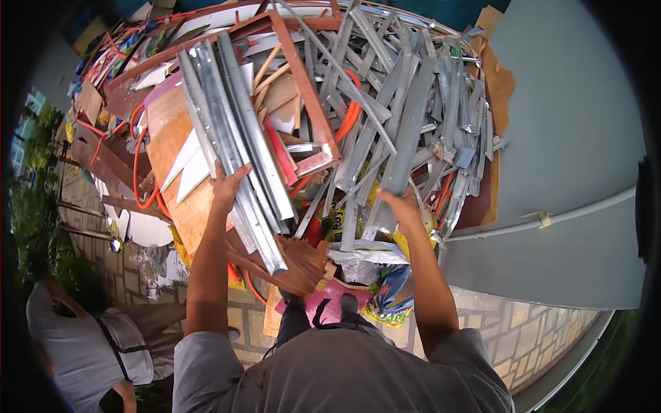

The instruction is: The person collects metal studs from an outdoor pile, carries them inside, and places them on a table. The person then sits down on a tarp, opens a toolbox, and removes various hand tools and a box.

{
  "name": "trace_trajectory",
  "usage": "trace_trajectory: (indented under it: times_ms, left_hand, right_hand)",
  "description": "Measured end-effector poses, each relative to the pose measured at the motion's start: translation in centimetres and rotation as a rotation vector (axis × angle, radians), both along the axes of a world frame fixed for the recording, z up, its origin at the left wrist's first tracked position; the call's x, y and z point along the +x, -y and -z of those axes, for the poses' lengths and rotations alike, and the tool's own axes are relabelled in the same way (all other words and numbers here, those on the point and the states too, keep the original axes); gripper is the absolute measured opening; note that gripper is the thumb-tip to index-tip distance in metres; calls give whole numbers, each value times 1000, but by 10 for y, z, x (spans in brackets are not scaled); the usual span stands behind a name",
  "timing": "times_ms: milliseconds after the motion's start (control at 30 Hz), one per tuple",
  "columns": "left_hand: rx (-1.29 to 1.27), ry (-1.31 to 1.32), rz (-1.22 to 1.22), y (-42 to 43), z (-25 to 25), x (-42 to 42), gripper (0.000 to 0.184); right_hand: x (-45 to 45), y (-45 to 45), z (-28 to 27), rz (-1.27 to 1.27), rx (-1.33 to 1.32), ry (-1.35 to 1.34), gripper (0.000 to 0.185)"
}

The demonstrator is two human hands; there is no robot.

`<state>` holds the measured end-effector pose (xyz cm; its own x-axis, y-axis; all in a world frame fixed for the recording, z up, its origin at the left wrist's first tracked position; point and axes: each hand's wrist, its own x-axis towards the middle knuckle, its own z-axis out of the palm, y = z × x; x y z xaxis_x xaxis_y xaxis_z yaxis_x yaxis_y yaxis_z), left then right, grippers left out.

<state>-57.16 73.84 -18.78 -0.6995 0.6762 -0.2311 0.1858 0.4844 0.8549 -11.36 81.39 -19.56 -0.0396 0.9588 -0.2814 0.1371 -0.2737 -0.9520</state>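
Note:
My left hand [227,187] is closed around a bundle of long silver metal channels [222,113]. Its thumb lies across the top, and the bundle slants over the pile from upper left to lower centre. At the right, my right hand [401,205] grips a grey metal channel [411,134] near its lower end; some of its fingers are hidden. Many more loose metal strips lie tangled around that channel. Between my two hands is a reddish-brown frame [306,82] with wood strips inside it.
Orange tubing [141,186] loops out at the left beside a wooden board [165,131]. Broken brown wood [296,265] and plastic bags [396,292] sit near my feet. A grey wall [571,124] with a pipe stands to the right. Another person [89,337] is at the lower left.

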Motion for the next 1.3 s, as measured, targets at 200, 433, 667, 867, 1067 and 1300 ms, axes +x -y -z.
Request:
trace_trajectory:
  times_ms: [200,433,667,867,1067,1300]
  left_hand:
    - [-80,23,-18,3,-13,3,144]
    - [-65,98,24,6,-17,-2,145]
    - [211,544,85,16,-31,-30,135]
    - [168,534,126,8,-56,-32,143]
    - [138,399,165,-4,-54,-20,141]
    - [96,608,219,-20,-51,-33,107]
  right_hand:
    - [-9,54,-59,65,20,-83,53]
    - [-79,126,-123,-213,206,-31,67]
    - [-229,102,-126,-466,335,173,76]
    - [-265,97,-98,-451,707,483,70]
    - [-254,100,-74,-531,620,319,60]
    - [-220,88,-71,-566,497,33,37]
